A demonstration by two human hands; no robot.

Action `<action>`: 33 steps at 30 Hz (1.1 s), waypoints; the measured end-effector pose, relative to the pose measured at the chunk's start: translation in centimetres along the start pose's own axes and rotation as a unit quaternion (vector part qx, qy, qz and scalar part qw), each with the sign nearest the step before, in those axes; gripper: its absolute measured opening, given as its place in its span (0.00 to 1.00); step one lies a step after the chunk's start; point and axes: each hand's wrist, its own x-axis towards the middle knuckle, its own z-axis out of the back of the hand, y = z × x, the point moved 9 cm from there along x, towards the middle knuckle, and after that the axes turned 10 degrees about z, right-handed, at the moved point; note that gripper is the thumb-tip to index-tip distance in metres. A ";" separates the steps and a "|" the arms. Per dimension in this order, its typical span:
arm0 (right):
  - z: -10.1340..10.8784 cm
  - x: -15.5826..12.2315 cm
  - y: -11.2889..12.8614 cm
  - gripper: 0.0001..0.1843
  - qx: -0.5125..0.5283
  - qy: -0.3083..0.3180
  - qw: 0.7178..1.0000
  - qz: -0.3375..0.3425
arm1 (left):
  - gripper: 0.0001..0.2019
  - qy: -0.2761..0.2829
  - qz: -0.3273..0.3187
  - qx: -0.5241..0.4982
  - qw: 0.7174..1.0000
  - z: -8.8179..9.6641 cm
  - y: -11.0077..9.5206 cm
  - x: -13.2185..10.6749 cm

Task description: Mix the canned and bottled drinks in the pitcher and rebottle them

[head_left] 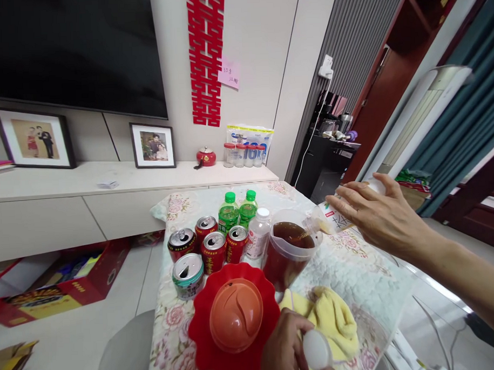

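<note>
"What did the right hand (371, 213) hold?"

"One labelled bottle (336, 218), tilted, its mouth over the plastic pitcher (276, 265); the grip was closed round the bottle. The pitcher, brown liquid within, stood on the table (372, 280)."

"And the left hand (285, 340)?"

"One white cap (316, 350): grip closed on it, near the yellow cloth (339, 327)."

"Remaining items, from where you stood?"

"Five cans (214, 257), upright, left of the pitcher. Two green-capped bottles (228, 213). One white-capped bottle (256, 237), just beside the pitcher. One red scalloped dish (203, 337); an orange domed piece (235, 320) sat in it."
</note>
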 end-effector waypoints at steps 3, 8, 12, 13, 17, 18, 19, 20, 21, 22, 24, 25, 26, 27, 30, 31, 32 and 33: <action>0.4 0.2 0.2 0.30 -0.016 -0.002 1.000 0.003 | 0.19 -0.016 0.001 -0.028 0.999 0.9 -1.1 -0.2; 0.9 0.2 0.7 0.24 -0.050 -0.004 0.999 0.019 | 0.18 -0.069 0.003 -0.016 0.998 2.9 -2.8 -0.5; 1.3 0.0 0.6 0.24 -0.072 -0.030 0.997 0.011 | 0.18 -0.060 -0.005 -0.019 0.998 3.7 -3.2 -0.3; 1.3 0.0 0.7 0.24 -0.073 -0.032 0.997 0.014 | 0.18 -0.063 -0.011 -0.023 0.998 3.8 -3.3 -0.3; 1.1 -0.3 0.8 0.24 -0.078 -0.022 0.997 0.010 | 0.18 -0.096 -0.034 -0.041 0.994 4.7 -4.0 -0.7; 1.2 -0.3 0.9 0.24 -0.079 -0.023 0.997 0.009 | 0.17 -0.100 -0.033 -0.044 0.993 4.8 -4.2 -0.7; 1.2 -0.4 1.0 0.24 -0.078 -0.027 0.997 0.011 | 0.17 -0.103 -0.030 -0.045 0.993 4.9 -4.3 -0.8; 1.3 -0.5 1.1 0.24 -0.073 -0.033 0.997 0.012 | 0.17 -0.104 -0.027 -0.044 0.993 4.9 -4.4 -0.8; 1.2 -0.5 1.2 0.24 -0.065 -0.040 0.997 0.011 | 0.16 -0.106 -0.026 -0.040 0.993 5.0 -4.5 -0.8; 1.1 -0.7 1.2 0.24 -0.053 -0.043 0.998 0.005 | 0.16 -0.108 -0.027 -0.034 0.993 5.0 -4.6 -0.8; 0.2 -1.0 0.9 0.27 -0.022 -0.041 0.999 -0.021 | 0.16 -0.112 -0.030 -0.023 0.993 5.2 -4.6 -0.8; -0.4 -1.3 0.6 0.28 -0.002 -0.034 0.999 -0.038 | 0.17 -0.112 -0.030 -0.023 0.993 5.2 -4.5 -0.7; -1.1 -1.7 0.3 0.30 0.020 -0.027 0.998 -0.058 | 0.17 -0.112 -0.028 -0.027 0.993 5.3 -4.4 -0.6; -1.8 -2.1 0.0 0.30 0.046 -0.021 0.996 -0.079 | 0.18 -0.112 -0.026 -0.034 0.993 5.4 -4.2 -0.5; -3.4 -4.0 -1.0 0.29 0.172 -0.014 0.975 -0.143 | 0.19 -0.104 -0.022 -0.067 0.992 5.9 -3.8 -0.1; -3.8 -4.8 -1.2 0.29 0.238 -0.014 0.956 -0.171 | 0.19 -0.093 -0.020 -0.086 0.992 6.2 -3.8 0.1; -4.1 -5.6 -1.2 0.30 0.315 -0.011 0.928 -0.199 | 0.20 -0.078 -0.017 -0.110 0.991 6.4 -4.0 0.3; -4.4 -6.3 -0.8 0.32 0.393 -0.005 0.892 -0.223 | 0.22 -0.062 -0.011 -0.136 0.989 6.7 -4.2 0.5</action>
